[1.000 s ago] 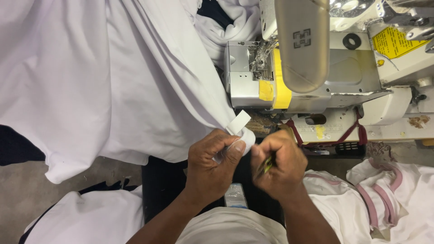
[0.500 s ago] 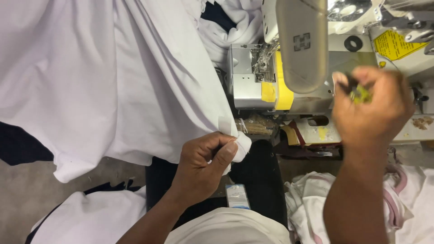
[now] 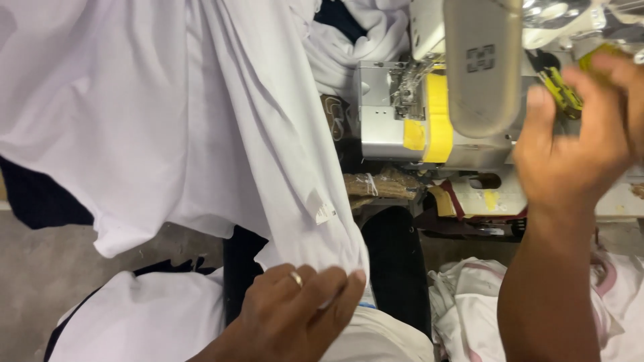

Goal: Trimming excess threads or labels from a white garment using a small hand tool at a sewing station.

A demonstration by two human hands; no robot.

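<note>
1. Grey floor point(image 3: 40, 295) lies low on my left, under heaps of cloth.
2. Nearest me, my left hand point(image 3: 295, 315) pinches the low edge of the white cloth point(image 3: 168, 121). That cloth runs up and left from the hand.
3. Farther off, my right hand point(image 3: 577, 147) is closed on a small yellow-green tool point(image 3: 562, 92), right by the sewing machine point(image 3: 463, 87).

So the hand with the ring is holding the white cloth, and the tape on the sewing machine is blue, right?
Not quite. The head view shows the tape on the sewing machine is yellow, not blue. The rest is right: the left hand, with the ring, holds the white cloth.
</note>
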